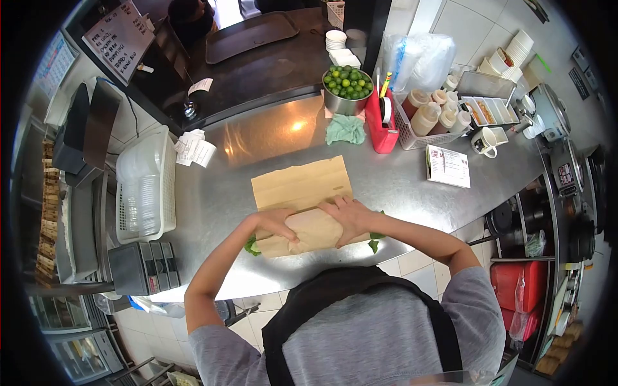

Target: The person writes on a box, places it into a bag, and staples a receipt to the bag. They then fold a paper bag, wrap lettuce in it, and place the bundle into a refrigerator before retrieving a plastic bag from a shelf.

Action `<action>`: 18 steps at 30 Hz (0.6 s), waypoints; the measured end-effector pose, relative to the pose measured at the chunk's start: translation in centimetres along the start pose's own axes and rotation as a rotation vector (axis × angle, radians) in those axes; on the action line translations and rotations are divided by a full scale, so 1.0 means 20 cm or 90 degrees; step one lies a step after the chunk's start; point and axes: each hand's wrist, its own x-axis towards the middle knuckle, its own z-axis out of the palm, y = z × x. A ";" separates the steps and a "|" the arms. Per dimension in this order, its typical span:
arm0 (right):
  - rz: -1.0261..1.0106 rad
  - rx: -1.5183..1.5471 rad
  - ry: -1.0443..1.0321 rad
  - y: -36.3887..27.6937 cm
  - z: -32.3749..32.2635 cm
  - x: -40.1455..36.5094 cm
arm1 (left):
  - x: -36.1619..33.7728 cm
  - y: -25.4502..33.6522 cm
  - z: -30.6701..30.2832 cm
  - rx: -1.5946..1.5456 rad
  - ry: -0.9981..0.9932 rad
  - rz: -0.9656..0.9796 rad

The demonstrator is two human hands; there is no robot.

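A sheet of brown wrapping paper [299, 180] lies on the steel counter in front of me, its near part folded over into a thick roll. Green leaves [252, 245] poke out of the roll's left end, and more leaves [374, 243] show at the right end. What else is inside the paper is hidden. My left hand [275, 223] is curled over the left half of the roll, thumb on the near side. On the right half, my right hand [351, 217] grips the roll with its fingers over the top and the thumb spread along its side.
A steel pot of limes [347, 108], a green cloth [346, 129], a red tape dispenser [383, 132] and a basket of sauce bottles [432, 114] stand at the back right. Plastic containers fill a white basket [166, 193] on the left. Receipts [195, 148] lie near it.
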 end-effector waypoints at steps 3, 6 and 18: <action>-0.022 0.030 -0.001 0.04 -0.01 0.02 | -0.01 0.00 0.04 0.181 0.162 0.052; -0.022 0.028 0.003 0.05 0.01 0.02 | -0.05 0.26 0.23 0.359 0.291 0.086; 0.128 0.169 0.225 0.48 -0.10 0.73 | 0.05 0.23 0.42 0.514 0.453 0.123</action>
